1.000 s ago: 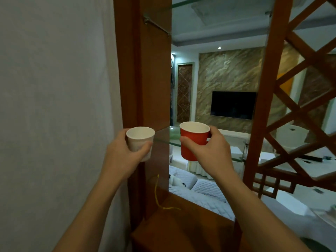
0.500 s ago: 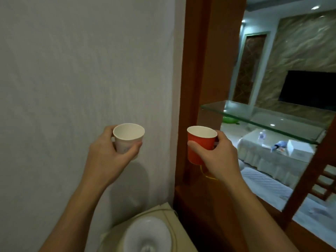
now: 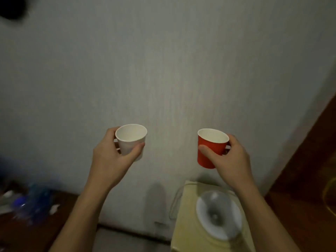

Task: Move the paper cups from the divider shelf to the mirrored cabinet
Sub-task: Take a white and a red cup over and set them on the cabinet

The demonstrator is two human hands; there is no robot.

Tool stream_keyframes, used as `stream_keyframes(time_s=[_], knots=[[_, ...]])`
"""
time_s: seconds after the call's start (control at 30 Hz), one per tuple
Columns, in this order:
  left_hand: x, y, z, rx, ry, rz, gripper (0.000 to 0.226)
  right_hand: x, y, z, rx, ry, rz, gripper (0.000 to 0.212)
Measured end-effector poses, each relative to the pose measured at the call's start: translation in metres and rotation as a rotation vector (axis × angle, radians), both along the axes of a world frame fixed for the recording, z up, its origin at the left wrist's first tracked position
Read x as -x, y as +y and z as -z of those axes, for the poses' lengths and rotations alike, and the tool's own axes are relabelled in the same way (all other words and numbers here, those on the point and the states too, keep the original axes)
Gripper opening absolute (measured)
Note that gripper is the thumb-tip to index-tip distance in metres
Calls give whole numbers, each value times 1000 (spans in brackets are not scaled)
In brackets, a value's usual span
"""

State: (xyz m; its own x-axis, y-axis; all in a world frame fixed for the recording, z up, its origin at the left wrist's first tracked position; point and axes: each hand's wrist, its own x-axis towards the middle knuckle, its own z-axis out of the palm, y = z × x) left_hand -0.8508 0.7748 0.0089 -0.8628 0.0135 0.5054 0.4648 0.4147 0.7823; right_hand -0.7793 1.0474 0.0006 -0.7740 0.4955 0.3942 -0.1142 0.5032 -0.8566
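Holding white cup [image 3: 131, 140] upright, red cup [image 3: 211, 148] upright

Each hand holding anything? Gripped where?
Left hand holds the white paper cup by its side wall; right hand holds the red paper cup by its side wall, below the rim.

Matt white paper cup [image 3: 131, 140], matt red paper cup [image 3: 211, 148], textured wall [image 3: 163, 70]
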Motion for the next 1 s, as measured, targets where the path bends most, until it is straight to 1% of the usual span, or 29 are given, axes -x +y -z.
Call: stream_keyframes(time_s=[0.1, 0.2, 0.33, 0.5, 0.6, 0.7, 0.83, 1.0], knots=[[-32, -66, 11, 21, -23, -177, 52, 21, -51, 14, 34, -12, -172, 63], [-74, -131, 19, 79, -35, -372, 52, 34, -112, 26, 34, -23, -348, 63], [-131, -209, 27, 32, -74, -589, 52, 37, -203, 35, 26, -45, -577, 60], [-194, -288, 36, 4, -96, -789, 52, 27, -310, 43, -14, -80, -815, 63], [-221, -333, 43, -10, -113, -880, 56, 21, -370, 45, -25, -77, -898, 56], [-244, -381, 46, -25, -117, -949, 54, 16, -436, 47, -9, -76, -966, 53], [-269, -459, 47, -24, -131, -1037, 55, 5, -531, 50, -3, -99, -1043, 61], [-297, -553, 47, -18, -141, -1108, 63, 2, -637, 54, 9, -122, -1089, 64]])
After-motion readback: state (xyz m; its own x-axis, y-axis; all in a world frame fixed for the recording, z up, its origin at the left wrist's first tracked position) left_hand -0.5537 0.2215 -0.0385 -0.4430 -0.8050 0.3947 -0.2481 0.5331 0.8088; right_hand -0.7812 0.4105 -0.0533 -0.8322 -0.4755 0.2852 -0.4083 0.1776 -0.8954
